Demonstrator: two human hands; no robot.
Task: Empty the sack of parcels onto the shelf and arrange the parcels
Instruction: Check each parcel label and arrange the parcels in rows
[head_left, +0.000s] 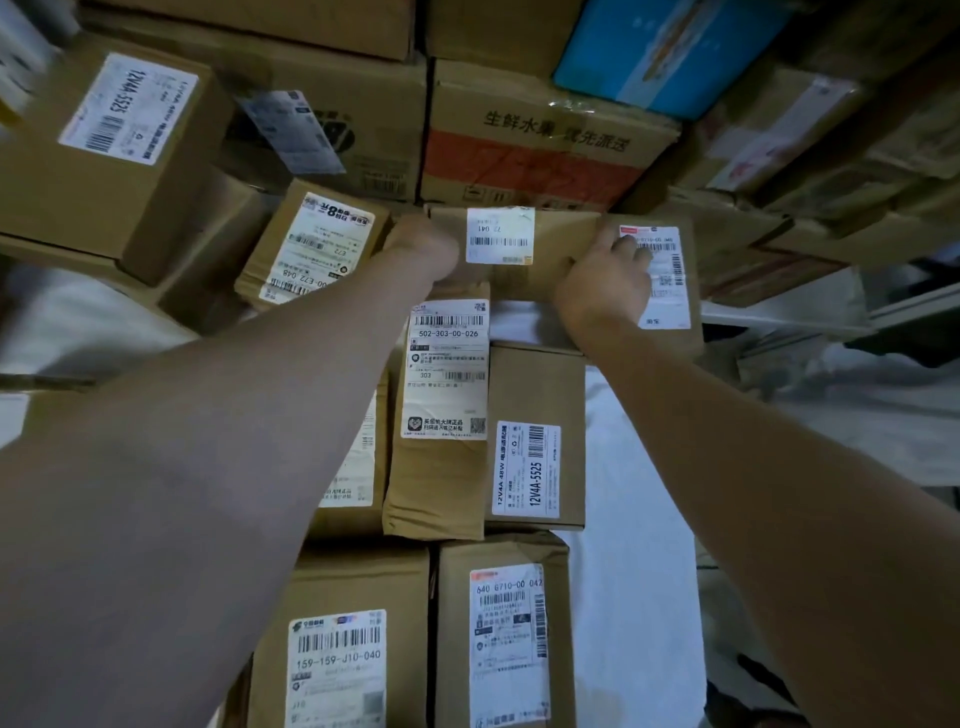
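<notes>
Both hands clamp one brown parcel (563, 234): left hand (423, 252) curled at its left end, right hand (605, 286) wrapped over right end. Labelled boxes (447, 415) below.

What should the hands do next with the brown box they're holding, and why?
Probably ease the brown box back until it rests snug against the red-banded carton. The left hand and right hand grip its two ends, and it lies level, right in front of that carton.
</notes>
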